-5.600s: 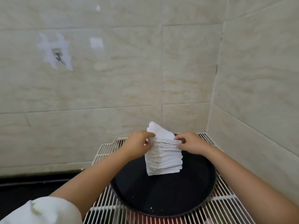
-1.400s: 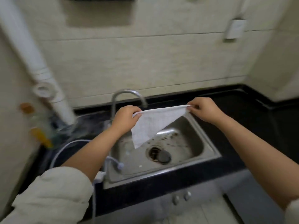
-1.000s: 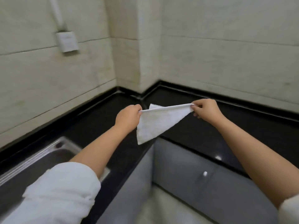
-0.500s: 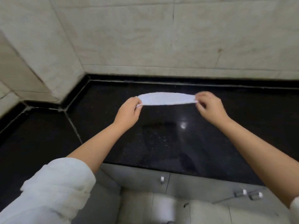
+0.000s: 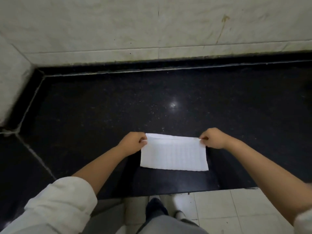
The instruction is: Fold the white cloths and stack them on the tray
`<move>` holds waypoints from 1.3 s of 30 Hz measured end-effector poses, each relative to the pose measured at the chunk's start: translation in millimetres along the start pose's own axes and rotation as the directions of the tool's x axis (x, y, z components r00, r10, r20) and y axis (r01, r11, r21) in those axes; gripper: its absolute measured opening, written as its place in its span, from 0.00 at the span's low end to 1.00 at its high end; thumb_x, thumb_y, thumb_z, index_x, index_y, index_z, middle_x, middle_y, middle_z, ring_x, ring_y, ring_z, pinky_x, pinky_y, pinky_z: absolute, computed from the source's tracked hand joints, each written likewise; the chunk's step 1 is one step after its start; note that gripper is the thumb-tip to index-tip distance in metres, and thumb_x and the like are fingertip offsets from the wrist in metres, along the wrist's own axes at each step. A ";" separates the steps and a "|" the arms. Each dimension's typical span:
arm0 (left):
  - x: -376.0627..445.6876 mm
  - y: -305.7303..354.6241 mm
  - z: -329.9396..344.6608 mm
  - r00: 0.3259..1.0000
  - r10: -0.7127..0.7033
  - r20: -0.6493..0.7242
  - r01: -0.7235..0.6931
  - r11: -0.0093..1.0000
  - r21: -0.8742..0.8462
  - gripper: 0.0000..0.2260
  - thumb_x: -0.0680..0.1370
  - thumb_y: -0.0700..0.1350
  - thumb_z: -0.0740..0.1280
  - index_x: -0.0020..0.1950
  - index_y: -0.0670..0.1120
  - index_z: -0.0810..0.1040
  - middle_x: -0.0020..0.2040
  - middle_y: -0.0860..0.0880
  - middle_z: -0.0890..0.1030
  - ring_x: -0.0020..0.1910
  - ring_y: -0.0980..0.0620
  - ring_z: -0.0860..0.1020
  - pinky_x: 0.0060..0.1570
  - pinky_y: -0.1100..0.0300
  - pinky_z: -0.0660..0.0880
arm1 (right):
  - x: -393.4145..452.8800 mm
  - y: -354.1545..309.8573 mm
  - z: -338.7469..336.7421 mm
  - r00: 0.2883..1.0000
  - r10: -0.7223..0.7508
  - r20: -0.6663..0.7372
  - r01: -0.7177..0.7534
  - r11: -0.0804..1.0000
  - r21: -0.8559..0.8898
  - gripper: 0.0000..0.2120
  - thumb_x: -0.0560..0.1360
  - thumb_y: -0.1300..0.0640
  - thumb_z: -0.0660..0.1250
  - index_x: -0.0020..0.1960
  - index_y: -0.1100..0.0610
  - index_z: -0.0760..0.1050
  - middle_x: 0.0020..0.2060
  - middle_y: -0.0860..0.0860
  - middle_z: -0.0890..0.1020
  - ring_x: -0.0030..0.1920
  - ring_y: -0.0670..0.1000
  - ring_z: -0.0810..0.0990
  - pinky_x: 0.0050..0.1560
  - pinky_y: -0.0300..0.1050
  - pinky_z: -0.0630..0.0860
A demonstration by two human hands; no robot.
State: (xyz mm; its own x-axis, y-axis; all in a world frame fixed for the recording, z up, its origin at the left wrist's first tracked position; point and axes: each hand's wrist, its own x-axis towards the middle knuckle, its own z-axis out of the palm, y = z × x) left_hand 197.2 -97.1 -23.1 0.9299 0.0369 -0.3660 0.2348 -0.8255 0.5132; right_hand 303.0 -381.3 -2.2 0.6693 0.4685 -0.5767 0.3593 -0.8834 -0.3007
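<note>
The cloth [image 5: 173, 156] is white and lies as a wide rectangle on the black counter [image 5: 118, 107], near its front edge; it looks folded, because a second layer shows at the far left corner, where a small flap stands a little open. The near edge of the cloth rests flat on the counter; the far edge is held at both corners.

The left hand [image 5: 133, 141] is closed on the far left corner, with thumb and fingers pinched together on the fabric; the right hand [image 5: 213, 138] is closed in the same way on the far right corner. Both hands are knuckles up, and the far edge runs almost straight between them. Whether this edge touches the counter or is a little lifted, I cannot tell.

The left sleeve [image 5: 55, 205] is pale and rolled up at the elbow; only a small part of the right sleeve [image 5: 303, 220] shows at the lower right corner.

Behind the counter rises a wall [image 5: 152, 26] of pale tiles, with some brown stains at the upper right; a bright light spot reflects on the counter beyond the cloth. Below the counter edge the floor [image 5: 236, 208] has light tiles. The tray is out of view.
</note>
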 end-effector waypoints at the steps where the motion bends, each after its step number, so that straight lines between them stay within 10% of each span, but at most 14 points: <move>1: 9.7 -0.3 0.7 0.999 0.013 -0.032 -0.013 1.000 0.010 0.07 0.78 0.43 0.63 0.50 0.43 0.78 0.46 0.49 0.78 0.44 0.54 0.74 0.44 0.63 0.69 | 4.6 0.9 4.5 0.998 0.033 -0.047 -0.033 0.999 0.008 0.10 0.75 0.63 0.59 0.49 0.64 0.78 0.44 0.56 0.81 0.45 0.54 0.78 0.46 0.45 0.72; 8: 35.9 -12.2 23.1 0.968 0.193 -0.159 -0.161 0.968 0.195 0.06 0.77 0.41 0.63 0.50 0.40 0.79 0.51 0.47 0.76 0.50 0.49 0.75 0.45 0.57 0.75 | 10.3 2.4 45.1 0.894 0.210 -0.396 -0.175 0.977 0.124 0.10 0.75 0.64 0.61 0.52 0.63 0.79 0.50 0.59 0.78 0.51 0.59 0.76 0.43 0.42 0.70; 15: 39.1 -17.7 22.8 0.928 0.369 0.045 -0.352 0.835 0.423 0.18 0.49 0.41 0.81 0.29 0.48 0.75 0.28 0.53 0.76 0.25 0.56 0.74 0.20 0.68 0.66 | 10.7 -5.7 51.5 0.901 0.191 -0.390 -0.181 0.981 0.062 0.12 0.76 0.67 0.58 0.56 0.64 0.75 0.54 0.58 0.77 0.56 0.57 0.73 0.51 0.46 0.71; 20: 38.3 -6.0 0.9 0.918 0.387 -0.089 -0.331 0.870 0.365 0.15 0.67 0.36 0.72 0.52 0.40 0.77 0.44 0.44 0.78 0.41 0.47 0.78 0.37 0.57 0.76 | 20.9 -9.6 19.1 0.948 0.085 -0.306 -0.107 0.993 -0.057 0.14 0.74 0.67 0.58 0.58 0.64 0.74 0.54 0.61 0.76 0.56 0.60 0.74 0.54 0.48 0.73; 27: 13.6 -4.0 -55.5 0.831 0.197 -0.520 -0.197 0.979 0.057 0.09 0.77 0.47 0.62 0.36 0.49 0.72 0.31 0.57 0.70 0.31 0.62 0.67 0.33 0.65 0.65 | 8.6 -38.3 -10.2 0.392 -0.204 -0.897 0.240 0.964 -0.114 0.11 0.69 0.65 0.58 0.39 0.65 0.79 0.38 0.61 0.79 0.45 0.55 0.71 0.46 0.42 0.67; 31: -14.8 -51.8 -17.0 0.775 0.535 -0.335 -0.353 0.807 0.473 0.03 0.71 0.38 0.65 0.40 0.40 0.78 0.35 0.42 0.80 0.32 0.44 0.77 0.30 0.56 0.74 | 8.0 -31.5 53.4 0.546 -0.284 -0.788 0.226 0.956 -0.187 0.04 0.65 0.68 0.66 0.37 0.61 0.78 0.37 0.58 0.81 0.44 0.58 0.76 0.39 0.50 0.75; 34: -34.2 -68.4 17.6 0.858 0.505 -0.096 -0.378 0.747 0.547 0.04 0.65 0.41 0.72 0.34 0.43 0.79 0.32 0.46 0.79 0.29 0.47 0.77 0.28 0.59 0.75 | 0.2 -28.6 94.2 0.740 -0.244 -0.626 0.169 0.969 -0.178 0.15 0.54 0.71 0.77 0.37 0.59 0.81 0.37 0.55 0.82 0.42 0.57 0.80 0.35 0.49 0.75; 39: -38.2 -58.9 28.0 0.892 0.399 -0.212 -0.275 0.852 0.445 0.14 0.72 0.51 0.59 0.36 0.45 0.80 0.35 0.49 0.80 0.32 0.50 0.78 0.33 0.62 0.74 | -9.1 -35.8 94.5 0.766 -0.059 -0.640 0.079 0.997 0.003 0.08 0.66 0.60 0.69 0.44 0.61 0.82 0.43 0.57 0.83 0.45 0.61 0.81 0.44 0.54 0.75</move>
State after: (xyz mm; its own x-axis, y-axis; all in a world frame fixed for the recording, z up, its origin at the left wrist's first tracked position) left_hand 139.9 -65.7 -61.1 0.9833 -0.1769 0.0432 -0.1819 -0.9642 0.1929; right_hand 222.6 -354.5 -58.0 0.9079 0.4147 0.0616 0.4091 -0.8439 -0.3471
